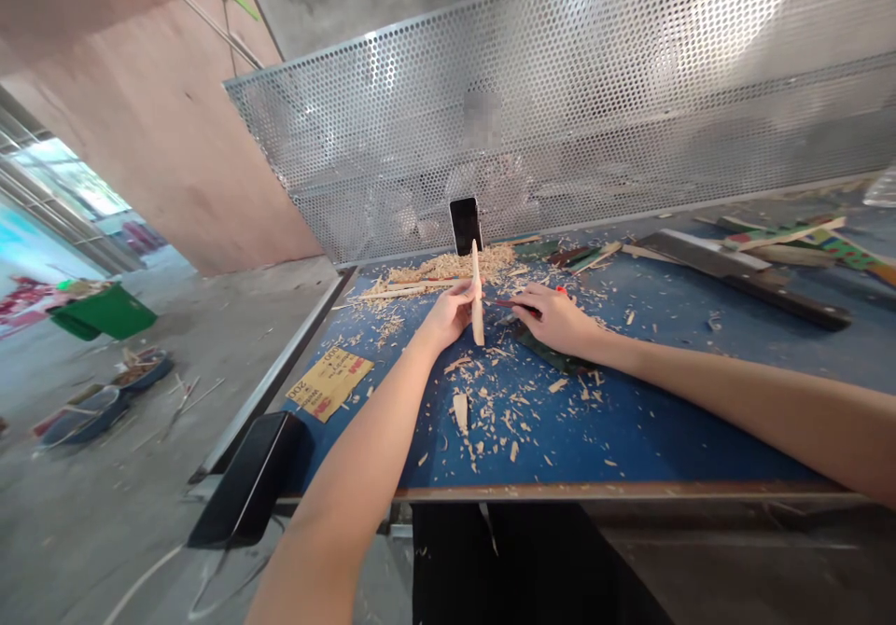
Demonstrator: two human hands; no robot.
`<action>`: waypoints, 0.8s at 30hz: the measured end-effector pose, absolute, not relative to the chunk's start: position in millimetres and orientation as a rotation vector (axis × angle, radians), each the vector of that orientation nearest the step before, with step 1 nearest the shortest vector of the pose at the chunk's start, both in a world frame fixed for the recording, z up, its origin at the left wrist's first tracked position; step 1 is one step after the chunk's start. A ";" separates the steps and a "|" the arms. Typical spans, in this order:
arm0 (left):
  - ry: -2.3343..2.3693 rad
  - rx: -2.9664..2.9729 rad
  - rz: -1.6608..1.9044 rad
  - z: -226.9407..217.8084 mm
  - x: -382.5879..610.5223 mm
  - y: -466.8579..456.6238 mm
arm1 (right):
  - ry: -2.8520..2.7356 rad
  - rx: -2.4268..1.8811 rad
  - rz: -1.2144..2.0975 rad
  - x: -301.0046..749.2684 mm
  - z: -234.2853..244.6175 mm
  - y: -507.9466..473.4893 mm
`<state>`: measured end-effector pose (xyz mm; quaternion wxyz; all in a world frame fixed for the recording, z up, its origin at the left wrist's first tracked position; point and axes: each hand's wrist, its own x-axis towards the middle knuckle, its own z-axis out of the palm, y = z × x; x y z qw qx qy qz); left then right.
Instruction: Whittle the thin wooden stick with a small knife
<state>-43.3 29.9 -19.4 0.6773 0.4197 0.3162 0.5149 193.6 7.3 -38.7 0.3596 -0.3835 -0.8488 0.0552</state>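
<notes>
Over the middle of the blue bench, my left hand (pixel 452 315) is closed around a pale, slender carved piece of wood (pixel 477 312), held upright with its narrow end at the top. Just right of it, my right hand (pixel 553 317) is closed on a slim dark reddish tool (pixel 516 305). The tool points toward the wood with a small gap between them; its exact kind is too small to make out. Something bright red shows beside the right hand's knuckles. Wood shavings (pixel 460 412) lie scattered below both hands, and a dark green piece is partly under my right wrist.
A phone (pixel 465 226) stands behind the wood, before a perforated metal screen (pixel 560 93). Yellow sandpaper (pixel 330 382) and a black box (pixel 248 480) lie at the left edge. A large cleaver-like blade (pixel 749 275) rests on the right. A green bin (pixel 105 312) stands on the floor.
</notes>
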 end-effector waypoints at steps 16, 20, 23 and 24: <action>0.729 0.952 1.149 -17.5 -43.1 28.2 | -2.197 -0.908 0.208 193.7 -35.2 7.7; 0.757 0.948 1.151 -15.3 -42.3 26.8 | -2.276 -0.803 0.199 194.1 -31.9 -0.1; 0.783 0.942 1.149 -13.7 -42.0 25.8 | -2.338 -0.785 0.145 194.1 -29.9 -5.8; 0.783 0.939 1.150 -13.5 -42.1 25.6 | -2.341 -0.789 0.137 194.1 -29.6 -6.7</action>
